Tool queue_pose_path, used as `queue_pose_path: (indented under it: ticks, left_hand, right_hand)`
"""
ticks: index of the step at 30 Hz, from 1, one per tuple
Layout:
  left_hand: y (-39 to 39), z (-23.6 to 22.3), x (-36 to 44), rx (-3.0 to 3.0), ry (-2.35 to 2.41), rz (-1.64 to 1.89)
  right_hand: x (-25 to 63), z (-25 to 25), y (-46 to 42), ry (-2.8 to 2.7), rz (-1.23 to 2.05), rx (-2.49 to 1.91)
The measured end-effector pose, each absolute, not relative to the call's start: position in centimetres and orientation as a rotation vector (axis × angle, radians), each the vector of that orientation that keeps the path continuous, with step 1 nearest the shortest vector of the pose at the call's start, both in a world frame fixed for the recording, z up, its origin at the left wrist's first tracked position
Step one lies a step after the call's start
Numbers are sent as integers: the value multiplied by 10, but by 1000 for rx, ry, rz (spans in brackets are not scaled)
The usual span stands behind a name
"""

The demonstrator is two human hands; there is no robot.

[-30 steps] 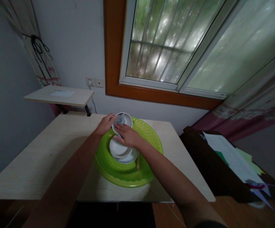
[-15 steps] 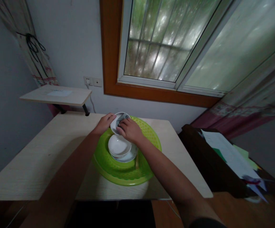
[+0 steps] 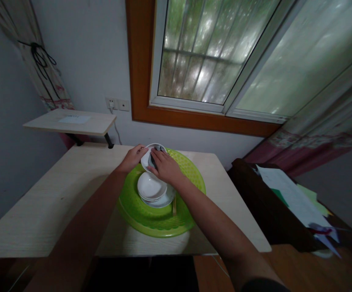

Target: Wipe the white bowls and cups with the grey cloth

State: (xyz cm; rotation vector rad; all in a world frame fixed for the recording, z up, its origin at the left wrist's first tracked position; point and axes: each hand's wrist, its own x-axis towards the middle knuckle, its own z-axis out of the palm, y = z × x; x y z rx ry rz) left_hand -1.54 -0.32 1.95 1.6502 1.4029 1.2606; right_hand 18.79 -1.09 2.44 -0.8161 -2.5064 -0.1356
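At the frame's centre, the left hand (image 3: 133, 158) is gripping the bowl (image 3: 145, 159) by its rim, likely steadying it against the right hand (image 3: 168, 167), whose extended fingers are pressing the cloth (image 3: 153, 162) inside; below, stacked bowls (image 3: 152, 185) are sitting in the tray (image 3: 160, 223).

L arm (image 3: 92, 211): bare, we reach fwd & in
L hand (image 3: 133, 157): ours pinches
R arm (image 3: 210, 215): ditto, bare, fwd
R hand (image 3: 167, 167): ours, palm down, outstretched, nr L
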Motion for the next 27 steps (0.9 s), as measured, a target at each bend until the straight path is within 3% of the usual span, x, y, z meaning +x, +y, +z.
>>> queue_pose_path:
  ticks: [12,20,27]
  left_hand:
    - [-10,32,-15,1550,1570,1492]
    - [-7,28,-14,1603,1603,1438]
    - [-7,24,-10,1676,1519,1343]
  right_hand:
    - [183,32,-19,-2536,-258,-813]
    - [178,18,-25,-2610,40,-650]
    - [178,15,-21,-2637,-25,-621]
